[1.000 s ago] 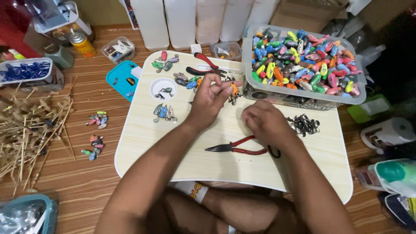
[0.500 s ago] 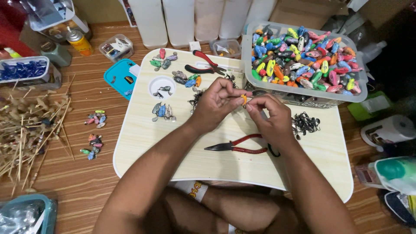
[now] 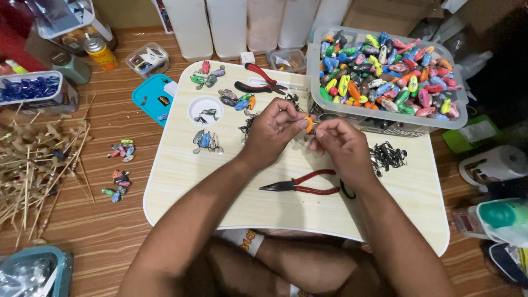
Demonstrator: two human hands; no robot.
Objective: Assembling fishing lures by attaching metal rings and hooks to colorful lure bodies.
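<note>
Both hands have come together since a second ago: the left hand and right hand now pinch a small orange lure between them above the lap table. Red-handled pliers lie just near of them, with the lure-filled bin far right.

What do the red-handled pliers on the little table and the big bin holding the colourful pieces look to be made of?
The red-handled pliers look like dark, dull metal at the nose, with red handles that seem coated in rubber or plastic; which one is unclear. The big clear bin looks like translucent plastic, since the colourful oval pieces show through its wall. Those pieces look glossy, perhaps painted.
</note>
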